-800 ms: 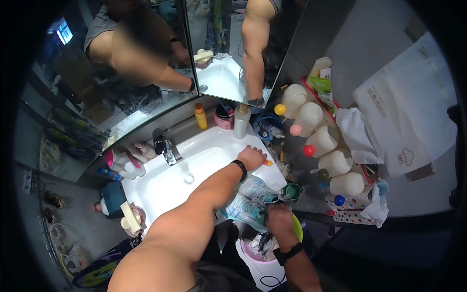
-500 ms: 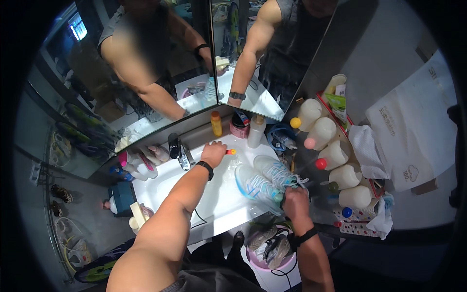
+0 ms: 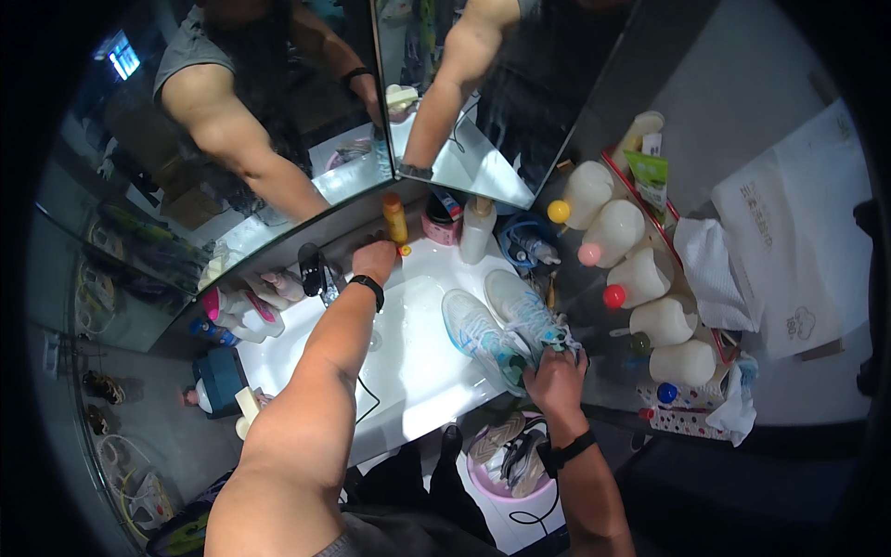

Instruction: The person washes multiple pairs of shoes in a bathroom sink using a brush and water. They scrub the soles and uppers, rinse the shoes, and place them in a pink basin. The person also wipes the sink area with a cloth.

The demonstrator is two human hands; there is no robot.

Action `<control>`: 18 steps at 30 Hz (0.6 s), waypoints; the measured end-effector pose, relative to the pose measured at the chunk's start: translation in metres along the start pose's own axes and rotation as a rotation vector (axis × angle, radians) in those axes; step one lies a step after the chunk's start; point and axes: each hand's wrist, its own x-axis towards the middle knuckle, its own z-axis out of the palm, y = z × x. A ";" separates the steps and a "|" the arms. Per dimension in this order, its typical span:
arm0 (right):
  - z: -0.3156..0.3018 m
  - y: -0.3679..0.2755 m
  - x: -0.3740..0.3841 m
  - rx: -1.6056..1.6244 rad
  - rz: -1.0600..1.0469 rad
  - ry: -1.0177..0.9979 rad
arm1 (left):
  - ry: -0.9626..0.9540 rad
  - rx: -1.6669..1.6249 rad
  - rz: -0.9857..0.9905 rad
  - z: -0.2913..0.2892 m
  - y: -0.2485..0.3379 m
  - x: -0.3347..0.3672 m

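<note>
1. At the sink's [image 3: 408, 357] right end, from where I stand: two pale shoes [image 3: 475, 327], side by side, toes pointing away and leftward from the right hand [image 3: 557, 382].
2. Right hand nearer, clamped on heels. Left hand [image 3: 375, 259] well apart, closed around one yellow-tipped object [image 3: 405, 251].
3. Count: five pale capped bottles [image 3: 616, 230], one pink tub [image 3: 480, 481].

"What's on your right?"
"I see a row of jugs [image 3: 642, 278], with a white bag [image 3: 789, 241] further right."
"Behind?"
"A pink tub [image 3: 440, 228] beside a pump bottle [image 3: 477, 234], near the mirror [image 3: 306, 102]."
</note>
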 end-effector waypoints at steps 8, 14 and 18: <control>0.007 0.003 -0.001 -0.036 0.120 -0.110 | 0.183 -0.278 0.287 0.012 0.046 -0.067; 0.023 0.012 -0.006 0.008 0.110 -0.041 | -0.179 -0.959 0.206 0.047 0.107 -0.125; 0.025 0.018 -0.011 0.036 0.018 0.090 | -0.148 -0.902 0.230 0.062 0.120 -0.140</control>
